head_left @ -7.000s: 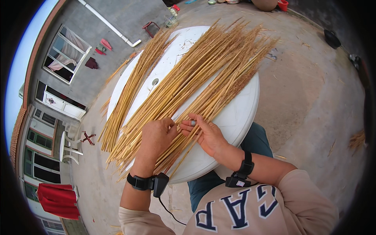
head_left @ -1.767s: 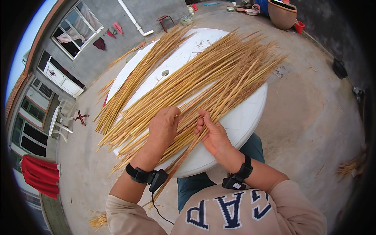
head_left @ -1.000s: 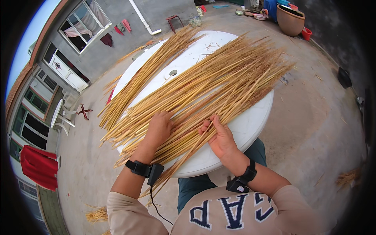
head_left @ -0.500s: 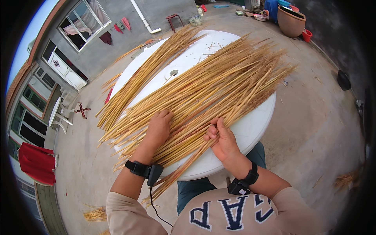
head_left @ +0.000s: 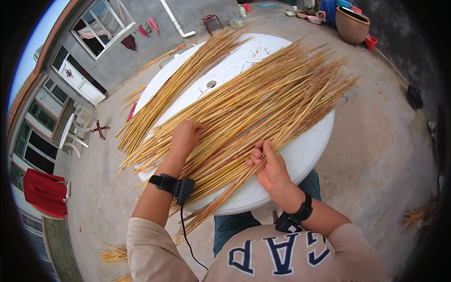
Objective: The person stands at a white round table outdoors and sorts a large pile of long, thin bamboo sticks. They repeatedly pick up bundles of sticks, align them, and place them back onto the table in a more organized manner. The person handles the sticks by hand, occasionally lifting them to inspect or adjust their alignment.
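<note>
A round white table (head_left: 307,148) carries a wide spread of long yellow straw stalks (head_left: 263,101), with a second narrower bundle of stalks (head_left: 181,87) along its left side. My left hand (head_left: 185,136) rests palm down on the near part of the big spread, fingers curled into the stalks. My right hand (head_left: 268,162) is at the table's near edge, fingers pinching a few stalks (head_left: 221,199) that stick out past the rim toward me. Both wrists wear black bands.
Concrete ground surrounds the table. A brown clay pot (head_left: 352,26) and small red bucket (head_left: 371,42) stand at the back right. A white chair (head_left: 70,138) and red cloth (head_left: 44,192) are at the left. Loose straw (head_left: 112,254) lies on the ground near my left elbow.
My right hand has slid right and toward the near edge, drawing a few stalks out of the spread. My left hand has stayed pressed on the stalks.
</note>
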Action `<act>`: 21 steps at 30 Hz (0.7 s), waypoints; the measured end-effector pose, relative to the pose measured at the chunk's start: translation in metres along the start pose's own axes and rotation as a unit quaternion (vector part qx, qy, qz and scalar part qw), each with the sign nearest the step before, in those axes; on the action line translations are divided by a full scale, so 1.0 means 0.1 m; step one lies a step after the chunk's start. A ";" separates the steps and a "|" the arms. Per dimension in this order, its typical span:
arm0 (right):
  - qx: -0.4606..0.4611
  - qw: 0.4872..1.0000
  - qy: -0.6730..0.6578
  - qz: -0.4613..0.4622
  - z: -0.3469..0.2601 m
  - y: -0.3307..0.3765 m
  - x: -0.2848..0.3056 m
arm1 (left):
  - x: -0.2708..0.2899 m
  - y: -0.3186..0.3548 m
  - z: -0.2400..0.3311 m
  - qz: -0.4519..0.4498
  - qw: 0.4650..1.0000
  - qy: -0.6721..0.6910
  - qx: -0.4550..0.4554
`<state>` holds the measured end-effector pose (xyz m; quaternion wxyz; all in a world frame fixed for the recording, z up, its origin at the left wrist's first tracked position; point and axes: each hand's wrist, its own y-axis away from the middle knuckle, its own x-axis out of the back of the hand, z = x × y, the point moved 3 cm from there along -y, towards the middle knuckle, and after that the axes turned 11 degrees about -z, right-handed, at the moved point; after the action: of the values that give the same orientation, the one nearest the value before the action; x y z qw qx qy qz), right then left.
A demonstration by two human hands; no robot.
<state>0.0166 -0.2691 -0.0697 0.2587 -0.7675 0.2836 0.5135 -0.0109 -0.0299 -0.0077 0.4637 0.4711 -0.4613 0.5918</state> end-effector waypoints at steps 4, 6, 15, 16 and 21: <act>0.003 1.000 0.001 -0.007 0.00 0.00 0.03 | -0.19 -0.02 -0.02 -0.026 0.997 -0.071 0.022; 0.003 1.000 0.003 -0.003 -0.01 0.00 0.03 | -0.19 -0.04 0.01 -0.030 0.994 -0.091 0.055; -0.004 1.000 0.011 0.000 0.00 0.00 0.01 | -0.13 -0.11 -0.03 -0.099 0.991 -0.059 0.069; -0.004 1.000 0.013 -0.003 0.00 0.00 0.02 | -0.10 -0.13 0.00 -0.103 0.991 -0.052 0.070; -0.008 1.000 0.013 -0.004 -0.02 0.01 0.00 | 0.05 -0.21 0.08 0.003 0.996 -0.039 0.082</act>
<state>0.0170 -0.2710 -0.0687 0.2507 -0.7770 0.2797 0.5051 0.0102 -0.0342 0.0002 0.4034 0.5291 -0.4299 0.6103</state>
